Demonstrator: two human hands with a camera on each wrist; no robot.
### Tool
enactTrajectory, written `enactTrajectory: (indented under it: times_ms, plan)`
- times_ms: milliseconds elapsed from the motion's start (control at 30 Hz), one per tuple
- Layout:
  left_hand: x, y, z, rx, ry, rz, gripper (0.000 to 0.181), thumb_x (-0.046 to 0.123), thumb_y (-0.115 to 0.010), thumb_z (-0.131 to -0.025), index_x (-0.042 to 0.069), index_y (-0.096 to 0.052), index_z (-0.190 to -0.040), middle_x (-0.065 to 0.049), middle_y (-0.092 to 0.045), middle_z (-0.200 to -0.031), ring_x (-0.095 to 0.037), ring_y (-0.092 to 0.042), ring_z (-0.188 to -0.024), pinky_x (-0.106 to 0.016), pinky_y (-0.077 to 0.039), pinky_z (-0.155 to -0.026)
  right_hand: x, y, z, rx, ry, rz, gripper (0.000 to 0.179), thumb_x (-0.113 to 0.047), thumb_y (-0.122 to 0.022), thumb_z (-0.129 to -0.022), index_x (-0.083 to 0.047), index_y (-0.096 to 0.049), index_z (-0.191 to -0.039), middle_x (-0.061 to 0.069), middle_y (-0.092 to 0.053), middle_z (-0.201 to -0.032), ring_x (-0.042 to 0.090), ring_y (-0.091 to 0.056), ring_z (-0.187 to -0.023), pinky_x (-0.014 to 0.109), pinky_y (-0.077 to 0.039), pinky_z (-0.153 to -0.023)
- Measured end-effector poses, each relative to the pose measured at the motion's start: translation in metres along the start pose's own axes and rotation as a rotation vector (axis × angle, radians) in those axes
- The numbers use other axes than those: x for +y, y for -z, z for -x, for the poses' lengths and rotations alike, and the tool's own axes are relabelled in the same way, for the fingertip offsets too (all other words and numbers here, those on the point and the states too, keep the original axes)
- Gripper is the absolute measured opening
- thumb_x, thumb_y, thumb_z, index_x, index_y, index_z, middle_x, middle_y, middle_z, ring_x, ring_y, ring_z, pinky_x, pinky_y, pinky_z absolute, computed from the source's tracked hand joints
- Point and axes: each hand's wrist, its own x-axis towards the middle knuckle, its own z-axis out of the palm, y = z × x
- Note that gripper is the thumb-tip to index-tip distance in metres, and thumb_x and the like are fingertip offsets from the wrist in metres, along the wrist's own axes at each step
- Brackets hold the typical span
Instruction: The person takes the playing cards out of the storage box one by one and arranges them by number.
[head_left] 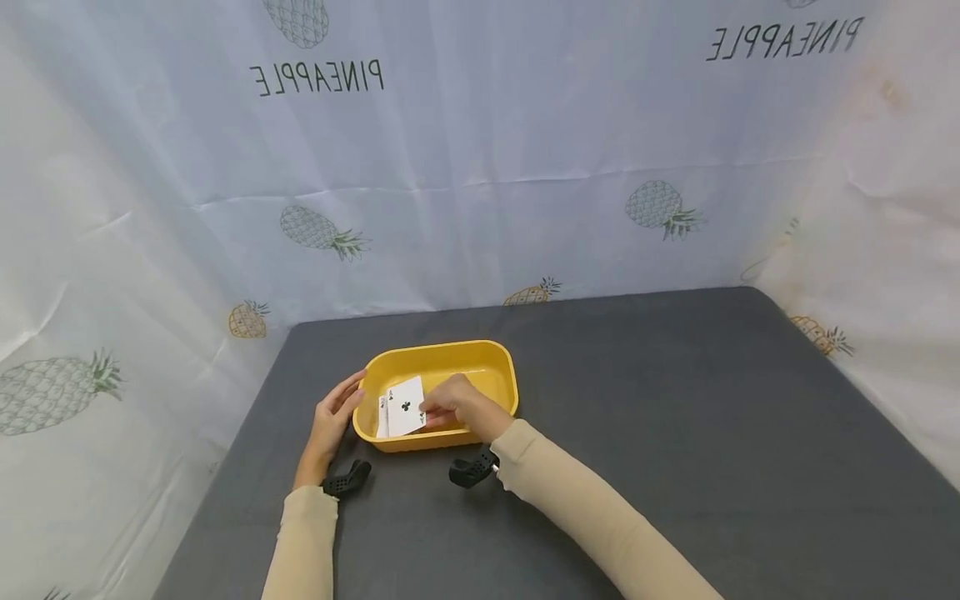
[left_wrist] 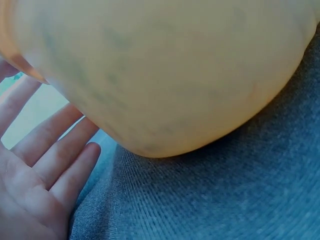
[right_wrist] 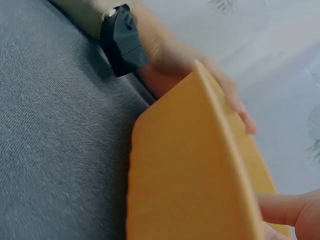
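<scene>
A yellow oblong container (head_left: 491, 383) sits on the dark table. My left hand (head_left: 330, 421) holds its left end; in the left wrist view, fingers (left_wrist: 60, 150) stretch along the outer side and the thumb reaches the rim. Inside the container, my right hand (head_left: 453, 404) pinches the right edge of a white playing card (head_left: 406, 400) with a single club in its middle. Another white card (head_left: 382, 417) shows partly beneath it on the left. In the right wrist view the container's wall (right_wrist: 185, 165) hides much of the right hand and both cards.
The grey cloth-covered table (head_left: 660, 417) extends to the right of the container. Behind and beside it hang white curtains (head_left: 480, 167) with pineapple prints. A black wrist device (head_left: 348, 481) is on the left wrist, another (head_left: 472, 469) on the right, close to the container's near side.
</scene>
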Motion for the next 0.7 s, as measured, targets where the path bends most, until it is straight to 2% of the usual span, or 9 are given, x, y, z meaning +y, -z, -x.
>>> enactTrajectory:
  times_ms: [133, 300, 400, 533, 700]
  plan:
    - [-0.004, 0.001, 0.0, -0.002, -0.008, -0.011, 0.049, 0.02, -0.052, -0.1, -0.003, -0.043, -0.142, 0.03, -0.059, -0.113, 0.014, -0.057, -0.105, -0.007, -0.048, -0.086, -0.004, 0.013, 0.008, -0.038, 0.035, 0.004, 0.009, 0.001, -0.07, -0.082, 0.007, -0.069, -0.089, 0.006, -0.057, -0.056, 0.01, -0.058, -0.044, 0.02, -0.052, -0.047]
    - [-0.001, 0.001, 0.001, 0.013, -0.001, -0.013, 0.049, 0.021, -0.053, -0.1, -0.002, -0.043, -0.142, 0.03, -0.059, -0.111, 0.013, -0.058, -0.104, -0.008, -0.048, -0.085, -0.014, 0.033, 0.017, -0.03, 0.06, 0.04, 0.012, -0.003, -0.072, -0.083, 0.005, -0.07, -0.091, 0.004, -0.059, -0.06, 0.01, -0.059, -0.048, 0.029, -0.058, -0.067]
    - [0.001, 0.001, 0.001, 0.014, 0.008, -0.013, 0.049, 0.021, -0.053, -0.1, -0.001, -0.043, -0.142, 0.03, -0.059, -0.111, 0.014, -0.057, -0.104, -0.008, -0.048, -0.085, -0.021, 0.045, 0.021, -0.029, 0.057, 0.041, 0.017, -0.003, -0.072, -0.082, 0.006, -0.07, -0.097, 0.004, -0.06, -0.062, 0.01, -0.06, -0.05, 0.032, -0.058, -0.076]
    - [0.002, 0.0, 0.002, 0.01, 0.015, -0.014, 0.049, 0.021, -0.052, -0.1, 0.0, -0.043, -0.143, 0.03, -0.059, -0.112, 0.014, -0.057, -0.105, -0.008, -0.048, -0.085, -0.028, 0.063, 0.023, -0.026, 0.051, 0.029, 0.024, -0.003, -0.073, -0.082, 0.006, -0.069, -0.105, 0.004, -0.061, -0.066, 0.01, -0.06, -0.052, 0.034, -0.057, -0.081]
    - [0.002, -0.001, 0.001, 0.009, 0.022, -0.033, 0.05, 0.024, -0.053, -0.1, 0.001, -0.044, -0.143, 0.03, -0.058, -0.112, 0.014, -0.057, -0.105, -0.007, -0.048, -0.085, -0.031, 0.09, 0.026, 0.0, 0.085, 0.017, 0.022, -0.007, -0.073, -0.083, 0.004, -0.069, -0.103, 0.003, -0.062, -0.069, 0.009, -0.061, -0.055, 0.036, -0.056, -0.089]
